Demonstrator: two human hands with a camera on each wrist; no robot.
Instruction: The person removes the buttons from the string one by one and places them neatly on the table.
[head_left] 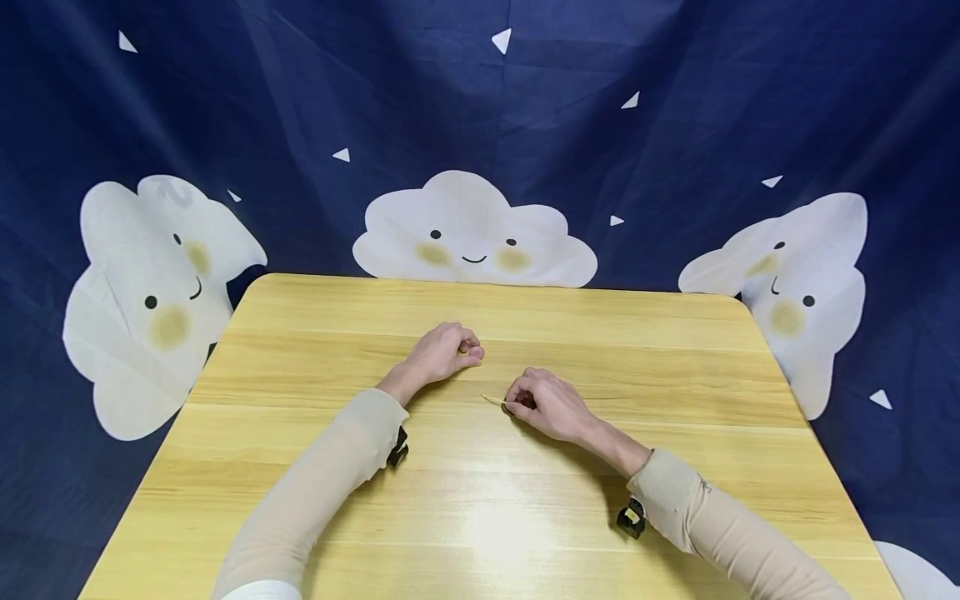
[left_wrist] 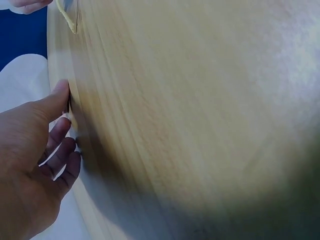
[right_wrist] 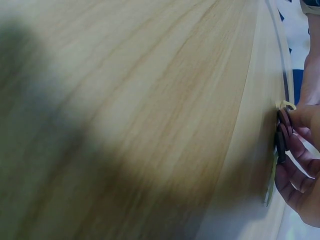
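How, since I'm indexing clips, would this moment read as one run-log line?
right hand: holds small dark piece, yellow cord protruding | left hand: over wood-grain tabletop, hold unclear | hands: apart

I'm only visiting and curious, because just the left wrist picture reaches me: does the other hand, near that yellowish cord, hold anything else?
Observer: Yes. The right wrist view shows something dark in the fingers of the right hand; I can't tell what it is.

Operator: And what hangs behind the table? I see only blue and white patches.

Observer: A dark blue cloth. In the head view, the white cloud in its middle has a smiling face, which your picture doesn't show.
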